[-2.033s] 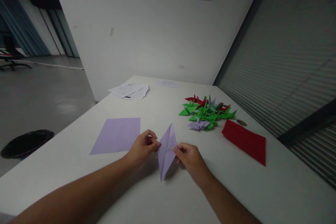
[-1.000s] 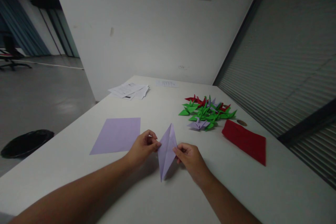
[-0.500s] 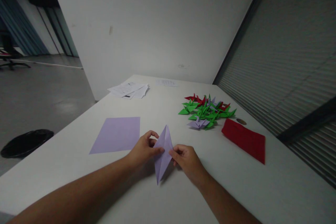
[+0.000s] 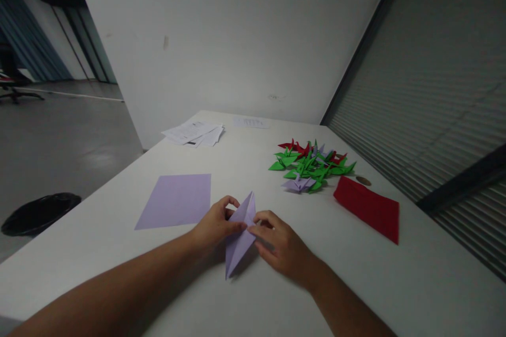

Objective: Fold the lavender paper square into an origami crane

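Note:
A light purple diamond-shaped folded paper [image 4: 239,245] is held up just above the white table, tilted, with one point toward me. My left hand [image 4: 217,225] pinches its left side, thumb on the front face near the middle and fingers behind. At the right edge, my right hand [image 4: 281,245] has its fingertips on the paper near its centre, with the fingers bent and slightly apart. Left of the hands lies a flat square sheet of purple paper [image 4: 179,201].
A pile of green, red and purple origami cranes [image 4: 308,166] lies to the right. Near it are folded red paper [image 4: 367,207] and a round dark disc [image 4: 363,181]. Printed sheets [image 4: 193,133] lie at the back left. A black-lined bin [image 4: 39,214] stands left of the table [image 4: 245,158].
The folded paper has tilted, its lower point swinging left. My right hand has shifted its fingers from the right edge onto the paper's middle. The left hand keeps its hold.

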`<state>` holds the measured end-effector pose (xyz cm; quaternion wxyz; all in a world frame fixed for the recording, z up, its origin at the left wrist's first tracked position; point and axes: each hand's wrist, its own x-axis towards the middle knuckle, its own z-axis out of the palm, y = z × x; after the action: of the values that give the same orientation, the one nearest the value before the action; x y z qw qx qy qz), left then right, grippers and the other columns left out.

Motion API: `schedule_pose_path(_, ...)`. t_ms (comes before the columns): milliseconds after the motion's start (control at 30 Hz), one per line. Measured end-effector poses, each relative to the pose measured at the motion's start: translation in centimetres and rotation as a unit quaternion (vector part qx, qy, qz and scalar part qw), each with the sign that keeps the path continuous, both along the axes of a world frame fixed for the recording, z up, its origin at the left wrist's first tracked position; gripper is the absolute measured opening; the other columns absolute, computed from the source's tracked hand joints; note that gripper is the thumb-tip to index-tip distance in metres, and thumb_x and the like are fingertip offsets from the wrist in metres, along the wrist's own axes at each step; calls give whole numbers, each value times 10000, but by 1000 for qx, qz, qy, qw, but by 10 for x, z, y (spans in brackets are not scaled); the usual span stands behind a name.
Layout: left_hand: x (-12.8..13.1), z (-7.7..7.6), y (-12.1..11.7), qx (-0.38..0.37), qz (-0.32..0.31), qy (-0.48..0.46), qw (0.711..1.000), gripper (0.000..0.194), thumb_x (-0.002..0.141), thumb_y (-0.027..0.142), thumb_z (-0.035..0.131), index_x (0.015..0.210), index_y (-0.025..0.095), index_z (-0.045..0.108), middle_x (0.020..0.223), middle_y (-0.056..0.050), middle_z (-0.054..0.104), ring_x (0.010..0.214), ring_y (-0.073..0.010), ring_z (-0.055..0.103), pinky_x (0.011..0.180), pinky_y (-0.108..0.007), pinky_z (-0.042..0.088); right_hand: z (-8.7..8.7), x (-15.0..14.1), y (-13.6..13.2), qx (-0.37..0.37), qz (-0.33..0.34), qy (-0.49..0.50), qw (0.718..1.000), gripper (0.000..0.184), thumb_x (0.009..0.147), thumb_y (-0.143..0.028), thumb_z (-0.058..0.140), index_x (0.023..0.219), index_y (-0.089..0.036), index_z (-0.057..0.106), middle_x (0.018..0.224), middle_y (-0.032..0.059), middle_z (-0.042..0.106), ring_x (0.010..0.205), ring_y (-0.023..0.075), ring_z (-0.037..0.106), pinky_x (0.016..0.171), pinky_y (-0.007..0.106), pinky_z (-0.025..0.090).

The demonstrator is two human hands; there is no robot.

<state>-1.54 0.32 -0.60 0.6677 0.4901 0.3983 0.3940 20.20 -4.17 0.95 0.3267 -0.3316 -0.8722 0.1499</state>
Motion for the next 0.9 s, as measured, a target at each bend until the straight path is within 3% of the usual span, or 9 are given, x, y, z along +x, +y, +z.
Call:
schedule_pose_path(200,-2,4,2,-11,-13,-39,999,624,598,358,946,959,227,455,699,2,719,549,-152,643,507,-206,452,-4,1,3,33,6,-18,999,327,921,-70,589,1209,-204,668,1128,114,652,1038,243,630,915,395,571)
schedule_pose_path(367,-5,7,2,-4,-47,-17,999,530,642,374,919,960,203,531,671,14,688,511,-116,582,483,-194,408,-2,2,2,76,2,-61,995,241,941,-103,607,1157,-184,677,1089,122,662,976,244,626,856,392,571)
schedule_pose_path(500,-6,5,3,-5,-61,10,998,493,663,386,888,1009,185,600,728,-11,701,543,-135,601,494,-216,407,-1,0,1,110,10,-84,990,209,933,-152,652,1138,-174,680,1089,122,665,952,249,599,841,411,554)
schedule_pose_path(633,-7,4,5,4,-64,41,997,472,659,325,863,1054,163,660,747,-15,696,588,-135,608,542,-229,416,0,0,1,137,9,-80,987,210,946,-173,650,1154,-187,678,1080,108,699,989,263,588,895,456,529)
schedule_pose_path(900,-8,2,5,0,-87,25,996,559,617,167,833,1150,172,665,722,7,669,601,-129,603,565,-224,427,4,-1,2,116,-9,-95,989,178,1001,-206,577,1103,-240,719,1042,87,739,972,267,584,891,472,499)
